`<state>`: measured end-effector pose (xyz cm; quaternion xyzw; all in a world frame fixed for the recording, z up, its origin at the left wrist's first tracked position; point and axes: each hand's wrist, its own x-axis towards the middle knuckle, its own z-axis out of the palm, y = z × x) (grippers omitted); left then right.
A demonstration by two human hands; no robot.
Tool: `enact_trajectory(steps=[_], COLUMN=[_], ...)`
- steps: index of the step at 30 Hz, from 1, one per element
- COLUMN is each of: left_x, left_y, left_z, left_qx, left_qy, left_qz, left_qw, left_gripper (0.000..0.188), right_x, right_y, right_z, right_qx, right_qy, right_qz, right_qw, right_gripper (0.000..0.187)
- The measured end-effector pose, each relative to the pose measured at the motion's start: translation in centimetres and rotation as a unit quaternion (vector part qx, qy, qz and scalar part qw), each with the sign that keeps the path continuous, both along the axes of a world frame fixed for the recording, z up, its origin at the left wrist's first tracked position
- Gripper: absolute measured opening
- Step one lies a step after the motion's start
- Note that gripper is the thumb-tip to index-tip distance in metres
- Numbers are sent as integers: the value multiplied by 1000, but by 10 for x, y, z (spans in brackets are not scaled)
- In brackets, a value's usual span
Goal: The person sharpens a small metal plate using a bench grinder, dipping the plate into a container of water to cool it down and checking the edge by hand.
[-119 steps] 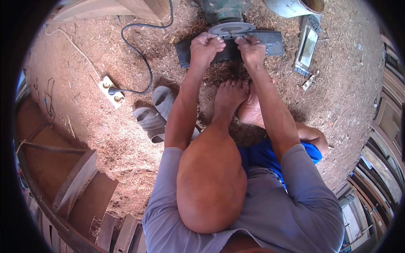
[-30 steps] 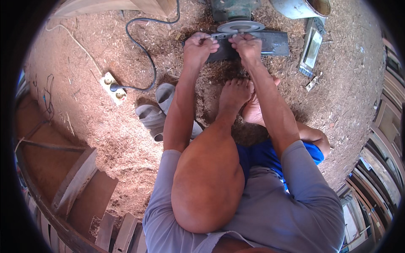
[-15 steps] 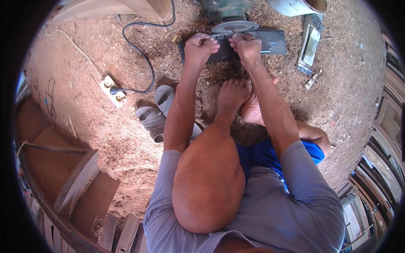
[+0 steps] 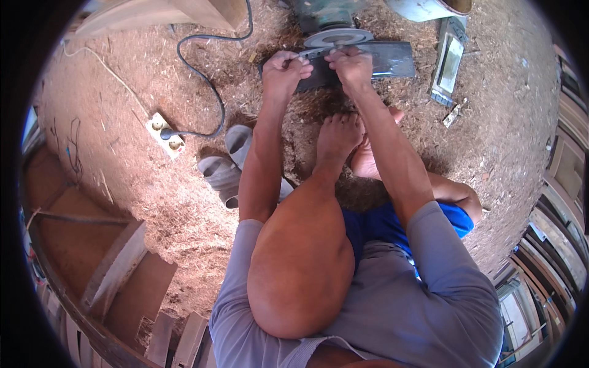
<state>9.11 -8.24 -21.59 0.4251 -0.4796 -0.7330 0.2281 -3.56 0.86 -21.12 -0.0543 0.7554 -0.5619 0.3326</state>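
My left hand (image 4: 286, 73) and my right hand (image 4: 352, 66) are closed on the two ends of a narrow metal strip (image 4: 316, 53) with small dark holes, most of it covered by my fingers. The strip lies along the near side of a round grey grinding wheel (image 4: 337, 38), seemingly against its edge; exact contact is hard to make out. Behind the wheel is the green body of the bench grinder (image 4: 325, 13). Under my hands a dark flat board (image 4: 392, 60) rests on the ground.
A power strip (image 4: 164, 136) with a plugged-in black cable (image 4: 219, 101) lies left, near grey sandals (image 4: 221, 175). A hand plane-like metal tool (image 4: 450, 61) and a pale bucket (image 4: 423, 7) are at the far right. Wood shavings cover the ground; wooden pieces (image 4: 123, 264) stand lower left.
Both hands have shifted slightly to the left along the wheel with the metal strip between them. The grip looks the same.
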Motion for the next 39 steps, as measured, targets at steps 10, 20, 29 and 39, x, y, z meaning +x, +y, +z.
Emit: enact_trajectory(steps=[10,20,29,39], left_x=[39,65,-6,-24], left_y=[29,84,93,115], left_z=[13,55,139,168], left_qx=[30,41,96,1], left_qy=[30,104,312,255], left_qz=[-10,-77,-193,-267], left_qw=[999,991,925,929], left_gripper=[7,8,14,22], right_x=[32,66,57,56], right_y=[47,156,173,190], right_z=[35,98,160,185], right_qx=[-7,-189,-362,-389], right_qy=[-102,-363,-276,-319], right_qz=[28,46,42,11], right_qw=[994,911,889,865], right_gripper=[13,12,18,16])
